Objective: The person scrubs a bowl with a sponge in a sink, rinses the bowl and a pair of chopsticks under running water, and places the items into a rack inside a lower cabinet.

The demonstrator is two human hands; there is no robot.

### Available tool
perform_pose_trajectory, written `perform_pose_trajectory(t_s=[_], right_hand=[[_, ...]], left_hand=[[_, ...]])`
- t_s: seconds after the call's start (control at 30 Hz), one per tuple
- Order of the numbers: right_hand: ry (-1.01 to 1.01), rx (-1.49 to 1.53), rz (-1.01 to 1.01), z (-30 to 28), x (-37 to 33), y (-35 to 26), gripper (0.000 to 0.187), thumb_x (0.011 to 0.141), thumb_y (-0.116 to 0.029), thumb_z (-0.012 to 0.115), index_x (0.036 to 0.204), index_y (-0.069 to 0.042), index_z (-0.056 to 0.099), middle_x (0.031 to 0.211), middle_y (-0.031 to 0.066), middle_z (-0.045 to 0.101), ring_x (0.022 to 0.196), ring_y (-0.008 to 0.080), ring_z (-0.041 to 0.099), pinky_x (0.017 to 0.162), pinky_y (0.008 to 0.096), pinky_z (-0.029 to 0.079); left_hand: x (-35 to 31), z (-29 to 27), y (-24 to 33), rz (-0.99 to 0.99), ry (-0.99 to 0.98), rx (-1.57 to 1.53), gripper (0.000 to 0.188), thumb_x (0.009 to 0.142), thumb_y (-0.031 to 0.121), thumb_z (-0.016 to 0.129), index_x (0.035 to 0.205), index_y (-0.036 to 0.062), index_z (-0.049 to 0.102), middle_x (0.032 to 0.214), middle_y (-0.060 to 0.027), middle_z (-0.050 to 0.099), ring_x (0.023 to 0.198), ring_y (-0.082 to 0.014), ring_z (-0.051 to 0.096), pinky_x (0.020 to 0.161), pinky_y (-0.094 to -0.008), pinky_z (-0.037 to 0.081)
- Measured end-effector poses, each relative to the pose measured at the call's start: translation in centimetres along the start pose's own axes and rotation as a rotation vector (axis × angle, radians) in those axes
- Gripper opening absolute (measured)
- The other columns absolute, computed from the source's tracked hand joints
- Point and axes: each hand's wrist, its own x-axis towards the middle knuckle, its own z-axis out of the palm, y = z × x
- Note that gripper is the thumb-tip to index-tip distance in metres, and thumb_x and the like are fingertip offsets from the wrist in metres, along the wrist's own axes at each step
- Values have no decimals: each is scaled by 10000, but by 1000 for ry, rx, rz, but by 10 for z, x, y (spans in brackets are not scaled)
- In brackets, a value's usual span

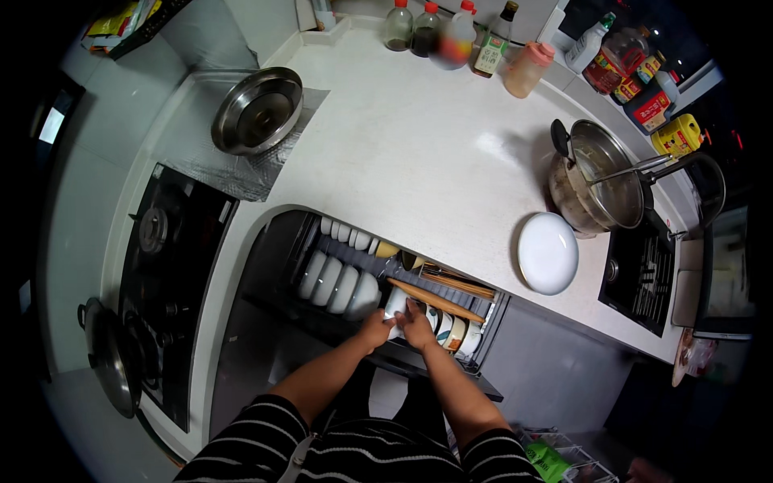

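Observation:
Over the open drawer, both of my hands close on a white bowl among the stored dishes. My left hand grips its near left side, and my right hand has its fingers on the right side. My hands partly cover the bowl. To their left, several white bowls stand on edge in a row. Patterned bowls line up to the right. Just beyond my fingers a wooden rolling pin lies aslant, with chopsticks in a compartment behind it.
A white plate lies at the counter's right edge, near a steel pot with a ladle inside. A metal pan sits on foil at the back left. Left is a black gas stove; sauce bottles line the back.

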Motion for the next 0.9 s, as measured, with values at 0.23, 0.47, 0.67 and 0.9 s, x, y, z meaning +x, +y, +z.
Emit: perform_pose_trajectory(t_s=[0.23,0.47,0.67,0.9], right_hand=[[62,5,88,38,18,9,683,836,-281,562,1381,-13,247,1395,271,260,1322,361,227,1077,346,212],[-55,150,92,49,37,20,658,863,-245,559,1381,10,244,1422,209,266,1336,285,232,1071,297,196],[-205,370,184,34,25,13,531,861,-215,595,1312,-15,399,1207,111,526,1099,183,482,932,264,359],[627,189,-395,-141,-69,-78,143,818,-80,624,945,-15,616,869,69,628,746,135,584,683,247,474]], left_hand=[[42,-3,-30,-142,-59,-111,367,912,194,464,1230,18,420,968,-121,561,782,-189,515,618,-294,418],[75,5,-79,-105,71,-104,326,910,209,486,1179,30,448,861,-71,551,618,-143,473,495,-282,398],[68,-4,-84,20,281,-22,248,847,128,569,1067,20,529,850,-82,580,704,-176,535,619,-315,438],[-20,22,49,642,617,99,334,769,5,598,1092,30,516,1133,-148,505,1081,-312,481,912,-383,390]])
